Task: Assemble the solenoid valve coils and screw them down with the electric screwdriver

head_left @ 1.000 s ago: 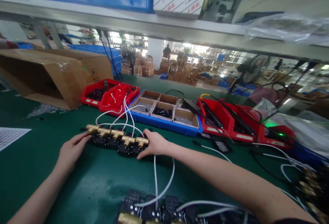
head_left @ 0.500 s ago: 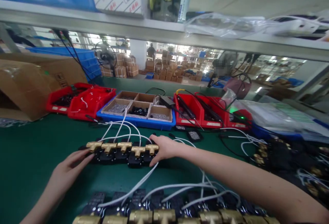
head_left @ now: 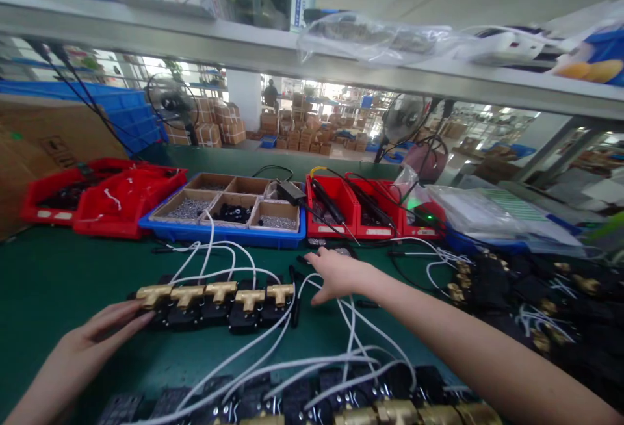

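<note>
A row of several black motor units with brass T-shaped valve bodies [head_left: 250,299] lies on the green table, white cables [head_left: 210,243] arching from it. At the row's left end, my left hand [head_left: 100,337] has thumb and fingers closed around the end of the leftmost brass valve [head_left: 155,293]. My right hand [head_left: 338,274] is to the right of the row, apart from it. Its fingers are spread above the table beside a white cable [head_left: 312,277] and black cable ends [head_left: 295,311], with nothing held. A second row of valve units [head_left: 375,412] runs along the near edge, partly cut off.
A blue tray [head_left: 224,235] with divided small parts stands behind, between red bins on the left [head_left: 112,207] and red bins with pen-like tools [head_left: 331,207]. More valve units [head_left: 517,295] are piled at right. A shelf [head_left: 273,48] crosses overhead.
My right hand has let go of the row's right end and moved right, its fingers opening. My left hand stays at the left end. The view has shifted to the right.
</note>
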### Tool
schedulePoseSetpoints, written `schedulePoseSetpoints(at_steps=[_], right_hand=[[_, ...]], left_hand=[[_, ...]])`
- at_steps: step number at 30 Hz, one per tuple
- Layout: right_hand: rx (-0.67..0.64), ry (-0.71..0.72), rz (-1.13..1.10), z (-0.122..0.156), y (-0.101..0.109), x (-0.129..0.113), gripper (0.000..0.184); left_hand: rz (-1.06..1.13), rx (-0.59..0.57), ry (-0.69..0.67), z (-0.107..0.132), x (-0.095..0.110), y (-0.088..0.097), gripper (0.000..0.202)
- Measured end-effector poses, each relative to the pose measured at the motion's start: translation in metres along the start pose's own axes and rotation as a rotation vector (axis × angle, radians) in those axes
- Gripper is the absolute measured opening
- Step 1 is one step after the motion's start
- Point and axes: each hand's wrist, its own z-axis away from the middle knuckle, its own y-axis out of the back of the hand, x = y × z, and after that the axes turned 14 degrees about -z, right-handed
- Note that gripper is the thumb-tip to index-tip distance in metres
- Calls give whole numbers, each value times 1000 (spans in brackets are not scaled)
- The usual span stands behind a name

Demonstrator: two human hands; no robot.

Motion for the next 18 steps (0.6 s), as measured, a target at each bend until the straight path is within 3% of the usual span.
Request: schedulePoseSetpoints(at_steps=[5, 11, 15, 18], right_hand=[[132, -100, -9, 17, -9, -1, 53], [385, -342, -14, 79, 7, 37, 62], [286, -483, 12, 107, 4, 76, 51], [194, -522, 106, 109, 3, 83, 32]], left_hand=[[-4, -32, 1, -3, -6, -5, 64], [-20, -76, 4, 0, 10, -4, 80], [-27, -126, 10, 13, 42, 0, 96], [-49, -144, -29, 20, 61, 0, 101]])
